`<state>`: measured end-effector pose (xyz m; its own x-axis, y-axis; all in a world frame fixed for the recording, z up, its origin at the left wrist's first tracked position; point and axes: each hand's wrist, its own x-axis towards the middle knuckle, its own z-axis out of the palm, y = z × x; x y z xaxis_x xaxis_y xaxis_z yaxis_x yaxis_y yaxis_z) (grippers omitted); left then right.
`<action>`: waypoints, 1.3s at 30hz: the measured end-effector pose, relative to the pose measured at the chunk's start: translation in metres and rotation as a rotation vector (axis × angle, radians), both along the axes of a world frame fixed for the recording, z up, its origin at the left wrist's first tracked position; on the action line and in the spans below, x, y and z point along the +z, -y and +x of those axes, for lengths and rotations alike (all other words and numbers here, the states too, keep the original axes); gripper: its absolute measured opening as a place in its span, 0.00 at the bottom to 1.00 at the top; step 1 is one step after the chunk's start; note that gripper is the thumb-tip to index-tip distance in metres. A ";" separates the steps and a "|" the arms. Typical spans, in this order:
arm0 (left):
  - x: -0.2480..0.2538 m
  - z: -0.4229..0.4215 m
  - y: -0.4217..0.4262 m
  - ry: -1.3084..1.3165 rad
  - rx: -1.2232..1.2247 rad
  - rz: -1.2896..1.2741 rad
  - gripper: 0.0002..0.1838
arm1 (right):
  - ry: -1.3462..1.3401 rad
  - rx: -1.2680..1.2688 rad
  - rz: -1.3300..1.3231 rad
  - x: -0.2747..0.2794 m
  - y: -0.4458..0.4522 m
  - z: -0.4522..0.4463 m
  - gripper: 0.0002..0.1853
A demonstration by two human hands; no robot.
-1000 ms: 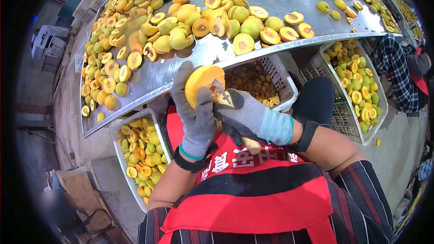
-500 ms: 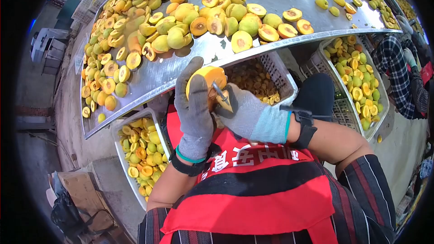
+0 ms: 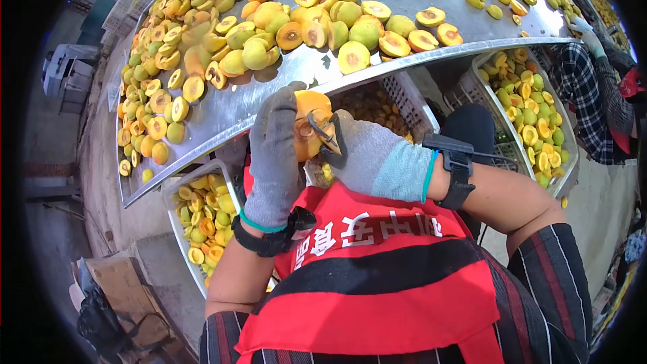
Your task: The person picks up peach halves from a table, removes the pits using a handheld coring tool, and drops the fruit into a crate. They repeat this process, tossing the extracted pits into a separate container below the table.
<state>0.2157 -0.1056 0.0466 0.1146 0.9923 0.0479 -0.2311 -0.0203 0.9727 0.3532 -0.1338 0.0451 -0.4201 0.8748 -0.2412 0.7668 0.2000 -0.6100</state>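
Note:
My left hand [image 3: 275, 152], in a grey glove with dark fingers, is closed around a yellow peach half [image 3: 313, 102]. Its cut face, with a brownish centre, points toward my right hand. My gloved right hand [image 3: 374, 155] grips a small pitting knife [image 3: 321, 131] with a curved dark metal blade, which lies against the cut face around the pit area. The glove hides most of its handle. Both hands are over my lap, just short of the metal table's [image 3: 296, 71] near edge.
Many peach halves [image 3: 256, 54] cover the table. Crates of peach halves stand below left [image 3: 236, 210] and right [image 3: 571, 162]. Behind my hands is a crate [image 3: 416, 98] with brownish scraps. A co-worker's plaid sleeve [image 3: 583, 94] and gloved hand [image 3: 588, 32] show at right.
Both hands have shifted slightly left with the peach half. Its cut face has turned more into view, and the knife's curved blade now shows across it. The co-worker's gloved hand has moved to the table edge.

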 end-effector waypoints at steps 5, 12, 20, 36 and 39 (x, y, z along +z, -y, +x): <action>-0.014 0.007 0.005 -0.035 0.109 0.151 0.20 | -0.220 -0.004 0.163 -0.019 0.002 -0.009 0.12; 0.002 0.008 0.005 0.033 0.072 0.037 0.24 | -0.068 0.019 0.129 0.003 -0.004 -0.003 0.15; -0.008 0.009 0.000 -0.285 0.203 0.350 0.24 | -0.346 -0.040 0.167 -0.015 -0.008 -0.011 0.16; -0.003 -0.012 -0.021 -0.422 -0.045 0.172 0.16 | -0.329 -0.070 -0.177 0.001 -0.010 -0.008 0.14; 0.000 0.002 -0.012 -0.306 0.170 0.349 0.17 | -0.476 -0.075 -0.131 0.005 -0.010 -0.008 0.14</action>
